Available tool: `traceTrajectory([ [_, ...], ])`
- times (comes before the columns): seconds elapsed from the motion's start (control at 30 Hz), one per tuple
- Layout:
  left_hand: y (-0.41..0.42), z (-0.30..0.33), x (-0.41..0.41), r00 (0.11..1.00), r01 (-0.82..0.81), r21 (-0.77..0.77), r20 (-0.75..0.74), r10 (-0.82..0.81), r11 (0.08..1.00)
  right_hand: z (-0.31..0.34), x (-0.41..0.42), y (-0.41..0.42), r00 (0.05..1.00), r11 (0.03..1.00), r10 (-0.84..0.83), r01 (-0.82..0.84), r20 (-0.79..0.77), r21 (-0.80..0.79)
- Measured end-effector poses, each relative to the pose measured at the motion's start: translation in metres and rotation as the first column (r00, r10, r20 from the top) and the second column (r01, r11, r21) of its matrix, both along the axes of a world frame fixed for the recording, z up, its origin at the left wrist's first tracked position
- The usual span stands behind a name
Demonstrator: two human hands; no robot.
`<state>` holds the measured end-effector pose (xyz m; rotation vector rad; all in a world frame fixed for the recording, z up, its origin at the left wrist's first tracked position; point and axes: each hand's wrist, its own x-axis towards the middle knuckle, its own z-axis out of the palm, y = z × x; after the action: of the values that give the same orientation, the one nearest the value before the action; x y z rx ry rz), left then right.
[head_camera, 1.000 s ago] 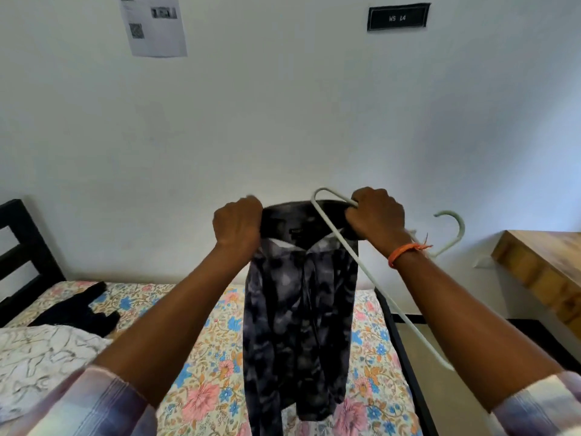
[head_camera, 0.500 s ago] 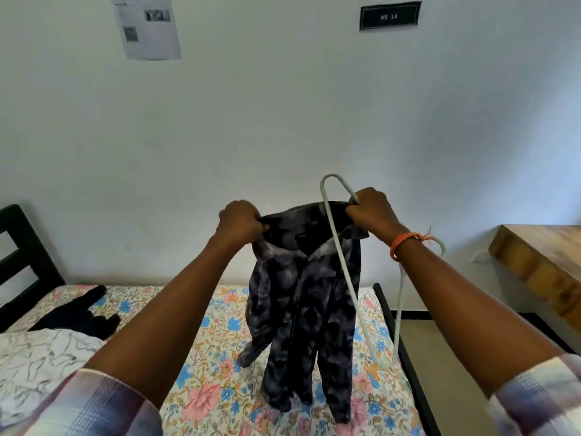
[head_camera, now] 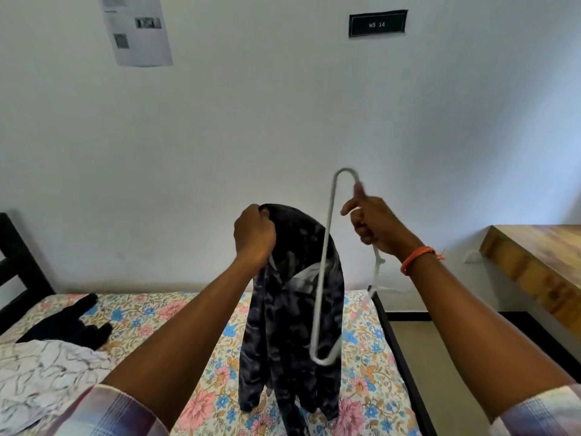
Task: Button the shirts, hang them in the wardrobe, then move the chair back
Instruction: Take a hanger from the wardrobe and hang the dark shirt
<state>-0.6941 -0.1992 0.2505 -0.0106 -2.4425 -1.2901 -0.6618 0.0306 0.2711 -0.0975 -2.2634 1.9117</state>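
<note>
Dark camouflage-print fabric shirt hangs from left hand, fingers clamped on collar; right hand at 3 o'clock grips pale plastic hanger.

A bed with a dark frame carried a floral sheet printed with pink, blue and orange flowers on a pale ground. A black garment lay crumpled on the sheet near the dark headboard, and just beside it, toward the near left corner, rested a white cloth with thin dark lines. To the right of the bed stretched a pale floor, with a wooden table standing against the wall.
</note>
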Motion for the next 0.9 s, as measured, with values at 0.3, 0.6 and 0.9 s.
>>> traceTrajectory([
  [0.3,-0.005,0.017,-0.002,0.978,0.183,-0.497,0.0,-0.21,0.848,0.065,0.003,-0.004,0.859,0.855,-0.43,0.289,-0.277,-0.431],
  [0.6,-0.01,0.028,-0.002,0.986,0.162,-0.356,0.087,-0.141,0.92,0.05,-0.018,-0.028,0.874,0.861,-0.32,0.429,-0.365,0.273],
  [0.9,-0.034,0.056,0.006,0.856,0.344,0.3,0.288,-0.428,0.89,0.004,0.0,-0.092,0.967,0.719,0.093,0.099,-0.237,0.688],
])
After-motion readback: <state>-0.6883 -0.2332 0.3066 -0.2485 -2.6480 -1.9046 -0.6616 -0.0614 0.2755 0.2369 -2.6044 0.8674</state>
